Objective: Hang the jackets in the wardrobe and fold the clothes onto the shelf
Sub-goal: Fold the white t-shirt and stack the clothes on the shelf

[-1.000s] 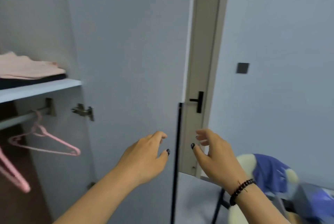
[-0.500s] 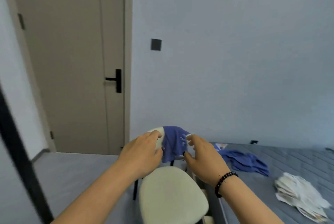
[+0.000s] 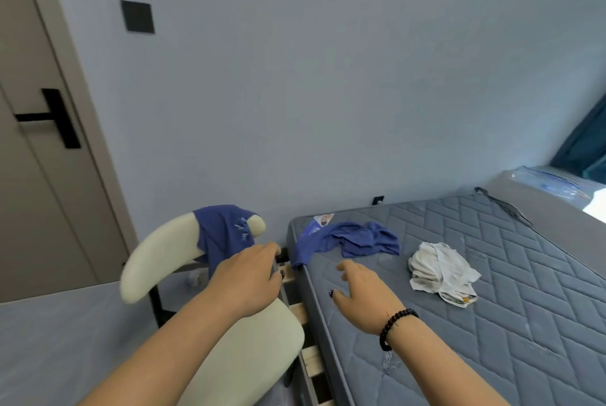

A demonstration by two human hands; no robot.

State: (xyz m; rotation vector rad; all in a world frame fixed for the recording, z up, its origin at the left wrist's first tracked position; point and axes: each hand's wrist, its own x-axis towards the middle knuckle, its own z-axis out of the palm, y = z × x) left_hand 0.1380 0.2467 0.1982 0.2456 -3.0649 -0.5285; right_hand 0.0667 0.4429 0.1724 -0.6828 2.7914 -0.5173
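A blue garment (image 3: 224,231) with a small white print hangs over the curved cream backrest of a chair (image 3: 157,258). My left hand (image 3: 246,277) hovers just in front of it, fingers loosely curled, holding nothing. A second blue garment (image 3: 347,241) lies crumpled at the near corner of the grey quilted mattress (image 3: 492,307). My right hand (image 3: 364,291), with a dark bead bracelet on the wrist, is open above the mattress, a short way from that garment. A crumpled white garment (image 3: 439,271) lies further right on the mattress. The wardrobe is out of view.
The chair's cream seat (image 3: 249,356) stands right against the bed's wooden slats (image 3: 301,313). A closed beige door (image 3: 39,176) with a black handle is at the left. A plain wall rises behind the bed; a plastic-wrapped item (image 3: 551,182) lies at the far right.
My view has swung right from the wardrobe and door to the chair and bed. Both hands have moved from the chair's blue garment toward the mattress, the right one over it.
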